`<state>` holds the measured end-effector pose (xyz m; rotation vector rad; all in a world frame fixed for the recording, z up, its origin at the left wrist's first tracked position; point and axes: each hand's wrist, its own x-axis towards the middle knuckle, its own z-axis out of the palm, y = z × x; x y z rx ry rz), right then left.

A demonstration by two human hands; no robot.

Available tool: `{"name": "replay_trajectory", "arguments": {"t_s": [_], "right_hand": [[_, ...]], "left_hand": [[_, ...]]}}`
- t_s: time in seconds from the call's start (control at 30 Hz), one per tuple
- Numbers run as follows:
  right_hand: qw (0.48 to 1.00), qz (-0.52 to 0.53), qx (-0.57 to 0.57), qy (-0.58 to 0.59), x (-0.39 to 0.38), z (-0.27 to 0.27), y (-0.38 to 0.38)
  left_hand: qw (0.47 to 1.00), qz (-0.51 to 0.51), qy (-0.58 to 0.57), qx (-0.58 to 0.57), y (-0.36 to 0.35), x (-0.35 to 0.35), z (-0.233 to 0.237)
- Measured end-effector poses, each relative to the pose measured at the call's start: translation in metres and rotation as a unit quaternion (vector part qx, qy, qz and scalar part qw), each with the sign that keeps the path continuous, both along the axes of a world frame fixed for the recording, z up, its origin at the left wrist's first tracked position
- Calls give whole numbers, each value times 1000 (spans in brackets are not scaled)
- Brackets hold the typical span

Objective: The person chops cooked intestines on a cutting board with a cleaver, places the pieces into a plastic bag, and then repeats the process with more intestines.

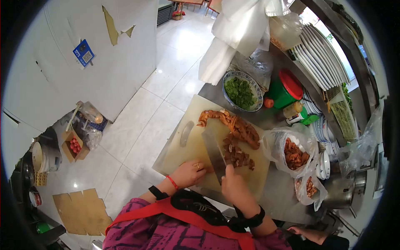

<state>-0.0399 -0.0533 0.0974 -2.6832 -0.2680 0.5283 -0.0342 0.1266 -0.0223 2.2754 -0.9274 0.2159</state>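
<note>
My right hand (236,187) is wrapped round the handle of a cleaver (213,152), whose broad blade lies over the cutting board (179,160). My left hand (189,173), with a ring, rests at the board's near edge, left of the blade. Its fingers are bent and drawn together beside the blade; whatever they pinch, if anything, is too small to tell. Chopped pieces of reddish-brown meat (237,156) lie just right of the blade. Beyond them, a long uncut strip of meat (233,125) stretches across the far side of the board.
Right of the board are a bag of meat (295,156), a smaller bag of meat (310,187) and a steel pot (339,191). A bowl of greens (240,92) and a green tub (283,89) stand behind. Another person's hand (306,234) shows at lower right.
</note>
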Motion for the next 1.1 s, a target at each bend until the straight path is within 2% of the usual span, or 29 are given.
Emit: {"name": "replay_trajectory", "arguments": {"t_s": [0.03, 0.1, 0.2, 0.3, 0.4, 0.47, 0.5, 0.6, 0.67, 0.83, 0.9, 0.93, 1.0, 1.07, 1.1], "right_hand": [[998, 18, -34, 51, -2, 3, -1], [997, 21, -45, 63, -2, -12, 1], [999, 7, -5, 41, 5, -36, 15], [998, -15, 48, -38, 26, -46, 24], [991, -58, 78, -93, 37, -40, 16], [991, -36, 22, -131, 28, -19, 8], [991, -39, 21, -128, 21, -10, 4], [1000, 8, -23, -4, 6, -1, -4], [999, 23, -30, 8, 0, -11, -5], [999, 22, -28, 31, 15, -28, 11], [997, 40, 14, -57, 29, -42, 19], [997, 37, 16, -61, 30, -47, 18], [991, -14, 87, -102, 35, -49, 15], [993, -13, 70, -95, 30, -33, 11], [995, -25, 53, -76, 21, -23, 9]], "left_hand": [[1000, -8, -15, -1, -1, 2, -5], [999, -15, -28, -3, -3, 3, -12], [999, -13, -32, -31, -6, 1, -19], [997, -26, -69, -38, -9, 3, -21], [994, 19, -102, -34, -20, 7, -16], [994, 96, -39, -22, -31, 3, -10], [995, 93, -37, -22, -30, 1, -9], [993, 90, -3, -79, -23, 1, -8], [998, 32, 2, -53, -8, -2, -11], [998, -2, 8, -66, -12, 3, -28], [998, -12, 12, -57, -14, 1, -29], [998, -16, 6, -53, -12, 3, -27], [999, -19, -7, -48, -8, 2, -17], [989, 54, -39, -133, -4, -2, -3], [989, 55, -36, -132, -1, -5, -3]]}}
